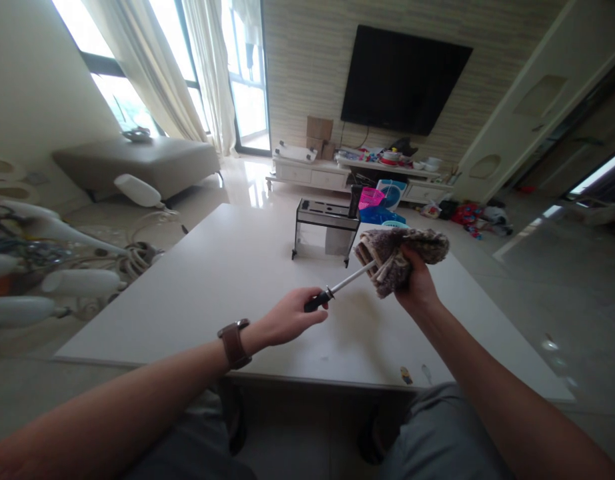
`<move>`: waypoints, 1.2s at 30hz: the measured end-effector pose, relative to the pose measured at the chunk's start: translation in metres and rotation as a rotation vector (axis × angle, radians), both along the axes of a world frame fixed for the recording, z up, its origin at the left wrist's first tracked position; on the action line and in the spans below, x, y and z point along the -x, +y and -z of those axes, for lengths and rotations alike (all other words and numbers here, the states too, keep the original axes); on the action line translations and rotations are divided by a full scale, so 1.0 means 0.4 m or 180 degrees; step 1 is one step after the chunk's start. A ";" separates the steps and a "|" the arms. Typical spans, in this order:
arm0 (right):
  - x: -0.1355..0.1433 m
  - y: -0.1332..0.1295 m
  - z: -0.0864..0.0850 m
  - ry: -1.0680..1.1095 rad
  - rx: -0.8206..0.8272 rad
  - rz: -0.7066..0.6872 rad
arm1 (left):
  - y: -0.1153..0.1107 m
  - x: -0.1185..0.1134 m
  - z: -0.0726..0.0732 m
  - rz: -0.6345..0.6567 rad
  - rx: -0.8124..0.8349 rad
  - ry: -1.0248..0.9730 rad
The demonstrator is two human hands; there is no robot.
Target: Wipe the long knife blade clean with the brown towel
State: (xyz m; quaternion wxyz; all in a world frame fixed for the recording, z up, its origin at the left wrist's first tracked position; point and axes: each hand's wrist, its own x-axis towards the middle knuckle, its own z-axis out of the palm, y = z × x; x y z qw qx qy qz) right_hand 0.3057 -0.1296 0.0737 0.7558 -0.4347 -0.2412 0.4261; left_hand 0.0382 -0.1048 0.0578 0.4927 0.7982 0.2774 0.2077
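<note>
White table: bears a knife block at 12 o'clock. Cloth: bunched above table, wrapped round rod's far end, right hand clenched on it. Sharpening rod: black handle gripped in closed left hand, at cloth's 8 o'clock.

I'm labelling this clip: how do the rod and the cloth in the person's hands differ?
The rod is thin, straight and pale with a black handle; the cloth is bunched, fuzzy and brownish. The left hand grips the rod by its handle, while the right hand clutches the cloth. The rod's far end is hidden in the cloth. Both are held above the white table.
</note>
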 end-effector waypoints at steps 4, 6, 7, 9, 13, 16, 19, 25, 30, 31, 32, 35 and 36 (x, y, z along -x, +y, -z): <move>0.068 -0.016 0.023 0.0099 0.0164 -0.0209 | -0.008 -0.003 0.010 -0.0190 -0.0580 0.0282; 0.104 -0.025 0.035 0.0131 0.0277 -0.0272 | -0.014 -0.007 0.013 -0.0237 -0.0735 0.0368; 0.120 -0.030 0.040 0.0139 0.0330 -0.0303 | -0.016 -0.009 0.014 -0.0240 -0.0771 0.0372; 0.151 -0.041 0.051 0.0138 0.0431 -0.0394 | -0.017 -0.013 0.017 -0.0221 -0.0729 0.0287; 0.198 -0.062 0.073 0.0133 0.0562 -0.0565 | -0.011 -0.018 0.028 -0.0149 -0.0428 -0.0005; 0.217 -0.069 0.092 0.0084 0.0584 -0.0464 | -0.008 -0.018 0.035 -0.0151 -0.0362 0.0105; 0.218 -0.068 0.103 -0.0020 0.0624 -0.0273 | -0.009 -0.019 0.041 -0.0153 -0.0409 0.0215; 0.195 -0.055 0.089 -0.0081 0.0560 -0.0129 | -0.014 -0.029 0.035 -0.0053 -0.0348 0.0016; 0.141 -0.026 0.063 0.0046 0.0447 0.0141 | -0.013 -0.034 0.028 -0.0127 -0.0377 0.0135; 0.124 -0.019 0.058 0.0077 0.0410 0.0234 | -0.013 -0.033 0.028 -0.0133 -0.0384 0.0203; 0.106 -0.012 0.055 0.0113 0.0372 0.0307 | -0.014 -0.033 0.027 -0.0133 -0.0388 0.0263; 0.045 0.005 0.046 0.0140 0.0203 0.0307 | -0.014 -0.030 0.024 -0.0091 -0.0397 0.0396; 0.025 0.009 0.044 0.0089 0.0106 0.0236 | -0.014 -0.029 0.023 -0.0077 -0.0409 0.0458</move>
